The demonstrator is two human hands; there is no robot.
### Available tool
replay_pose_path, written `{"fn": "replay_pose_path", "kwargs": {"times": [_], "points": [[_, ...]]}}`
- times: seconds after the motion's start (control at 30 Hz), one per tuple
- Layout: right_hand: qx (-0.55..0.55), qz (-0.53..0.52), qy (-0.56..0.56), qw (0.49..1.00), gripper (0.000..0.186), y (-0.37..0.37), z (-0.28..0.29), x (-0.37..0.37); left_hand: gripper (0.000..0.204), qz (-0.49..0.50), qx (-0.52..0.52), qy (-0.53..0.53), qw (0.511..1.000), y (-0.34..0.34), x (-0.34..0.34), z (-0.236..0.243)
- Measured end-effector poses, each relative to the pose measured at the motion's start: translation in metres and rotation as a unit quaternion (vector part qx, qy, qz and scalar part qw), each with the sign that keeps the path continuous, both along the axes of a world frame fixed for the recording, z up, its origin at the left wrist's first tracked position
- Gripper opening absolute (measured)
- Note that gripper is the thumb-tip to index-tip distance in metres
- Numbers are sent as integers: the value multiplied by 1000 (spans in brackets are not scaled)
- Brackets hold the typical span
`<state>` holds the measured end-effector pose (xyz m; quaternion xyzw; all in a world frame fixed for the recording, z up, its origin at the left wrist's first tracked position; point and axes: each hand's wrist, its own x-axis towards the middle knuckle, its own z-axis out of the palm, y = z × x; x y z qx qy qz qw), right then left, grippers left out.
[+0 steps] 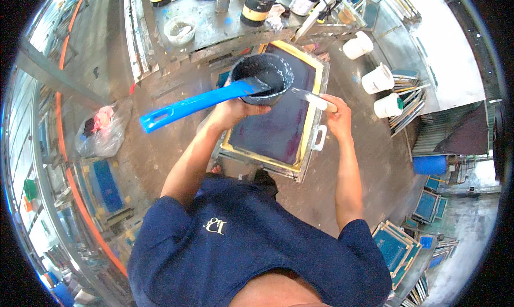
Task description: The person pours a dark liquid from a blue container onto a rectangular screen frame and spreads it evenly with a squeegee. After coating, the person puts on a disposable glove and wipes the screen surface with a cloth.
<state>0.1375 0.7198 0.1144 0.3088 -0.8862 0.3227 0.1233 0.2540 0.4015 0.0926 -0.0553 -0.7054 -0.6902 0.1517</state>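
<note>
Head view
- Bucket [269,99]: black, held up above the screen, below the edge of the bench; walls smeared, dark residue inside, depth of contents not readable.
- Left hand [234,114]: closed about the bucket's lower side, thumb along the wall; other fingers mostly hidden.
- Blue tool [195,104]: long slotted handle slanting out to the left over the left hand, far end inside the bucket.
- Right hand [338,114]: fingers closed on the pale handle of a spatula [317,100]; its thin blade pointed at the bucket's rim, contact uncertain.
- Screen [265,133]: dark purplish face, yellow border, beneath the bucket; support not clear.
- Progress, as judged: work midway. Bucket and both tools were in place; residue remained on the walls, the blue tool was not yet out, and neither hand was free.
- Bench [211,31]: beyond the screen, carrying further pots.
</note>
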Motion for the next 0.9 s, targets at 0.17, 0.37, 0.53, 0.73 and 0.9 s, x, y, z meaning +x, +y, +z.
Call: {"fn": "replay_pose_path", "kwargs": {"times": [0.17,0.37,0.53,0.73,0.9], "points": [[178,15,-148,973,32,-32,-75,10,44,78,-186,-33,979,-36,40,19],[225,44,-32,973,28,-82,-143,-21,60,102,-156,-197,963,-53,92,-3],[253,60,-14,965,28,-111,-152,-43,48,167,-104,-184,963,-53,118,-18],[298,203,19,933,32,-115,-147,-20,42,166,-95,-224,956,-42,132,-23],[293,293,21,910,25,-98,-150,7,40,144,-49,-206,967,-33,130,-37]]}}
